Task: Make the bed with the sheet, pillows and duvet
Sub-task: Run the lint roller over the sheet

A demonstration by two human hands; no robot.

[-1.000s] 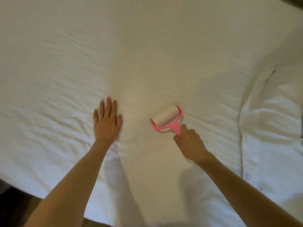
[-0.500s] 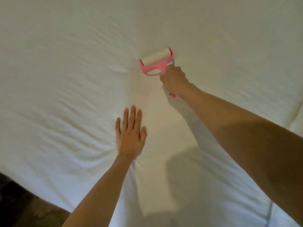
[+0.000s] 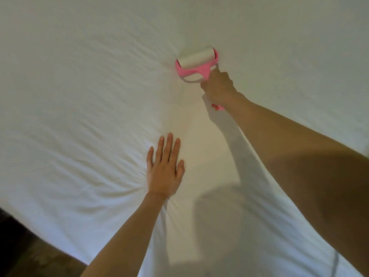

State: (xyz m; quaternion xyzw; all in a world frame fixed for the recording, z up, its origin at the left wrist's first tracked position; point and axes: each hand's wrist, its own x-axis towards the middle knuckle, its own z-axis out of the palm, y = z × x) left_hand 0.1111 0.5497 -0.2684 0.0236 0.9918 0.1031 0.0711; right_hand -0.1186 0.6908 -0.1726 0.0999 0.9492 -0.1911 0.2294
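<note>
The left hand [image 3: 164, 171] is lying flat, fingers straight, pressing on the white sheet [image 3: 83, 108], which is wrinkling out to its left. Beyond it and up to the right, the right hand [image 3: 218, 87] is gripping the pink lint roller [image 3: 196, 63], its white roll touching the sheet

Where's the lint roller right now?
Head view, upper centre-right: the pink lint roller sits on the white sheet, gripped by the right hand, beyond the flat left hand.
</note>
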